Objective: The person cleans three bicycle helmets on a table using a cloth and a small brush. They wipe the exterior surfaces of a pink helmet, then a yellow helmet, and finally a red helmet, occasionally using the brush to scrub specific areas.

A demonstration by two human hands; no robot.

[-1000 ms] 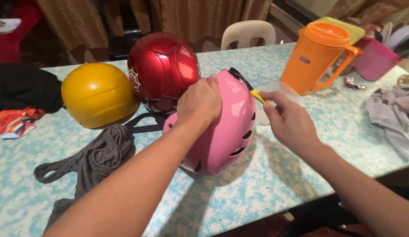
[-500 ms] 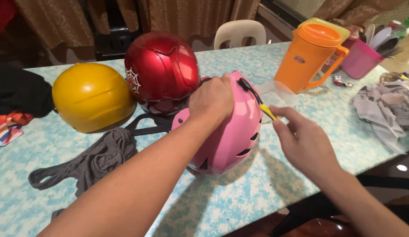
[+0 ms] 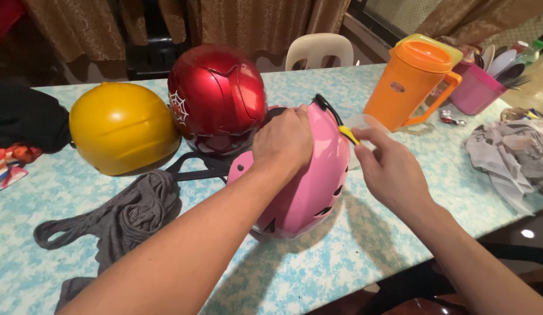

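A pink helmet (image 3: pixel 318 181) with vent slots stands tilted on its edge on the table (image 3: pixel 376 233). My left hand (image 3: pixel 283 140) grips its top and steadies it. My right hand (image 3: pixel 388 166) pinches a thin black-and-yellow tool (image 3: pixel 337 121) whose black end lies against the helmet's upper rim. Just behind the pink helmet sits a glossy red helmet (image 3: pixel 216 96) with a web pattern. Further left lies a yellow helmet (image 3: pixel 123 128).
A grey knitted cloth (image 3: pixel 125 216) and a black strap (image 3: pixel 193 166) lie left of the pink helmet. An orange lidded pitcher (image 3: pixel 408 81) and a pink container (image 3: pixel 478 87) stand at back right. Crumpled grey cloth (image 3: pixel 510 157) lies at right, dark cloth (image 3: pixel 23 122) at far left, a cream plastic chair (image 3: pixel 318 49) behind.
My right hand has moved up and closer to the helmet's rim with the tool. My left hand stays on the pink helmet, which barely shifts.
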